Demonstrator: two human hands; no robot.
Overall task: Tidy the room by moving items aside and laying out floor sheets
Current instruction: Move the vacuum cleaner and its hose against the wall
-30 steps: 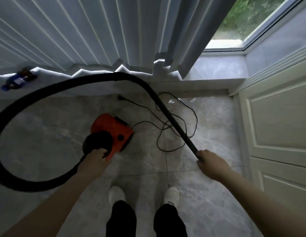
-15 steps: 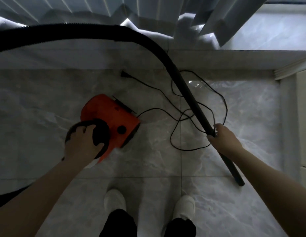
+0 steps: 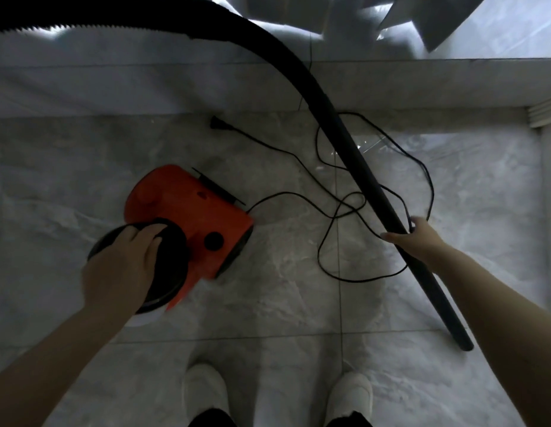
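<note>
An orange vacuum cleaner [image 3: 188, 211] sits on the grey marble floor at centre left. My left hand [image 3: 120, 266] grips the round black part at its near end. A black rigid tube [image 3: 372, 192] runs diagonally from the upper middle down to the lower right, joined to a ribbed black hose [image 3: 114, 13] along the top. My right hand [image 3: 415, 241] holds this tube partway along, fingers wrapped round it. The tube's open end [image 3: 463, 345] rests near the floor at the right.
A thin black power cord [image 3: 329, 204] lies in loose loops between the vacuum and the tube, its plug [image 3: 217, 124] near the raised stone ledge [image 3: 422, 84]. Curtain hems [image 3: 345, 23] hang over the ledge. My white shoes [image 3: 203, 392] stand below.
My head has tilted further down, so the window and door have left view. My right hand has slid up the tube, whose end now reaches past it to the lower right.
</note>
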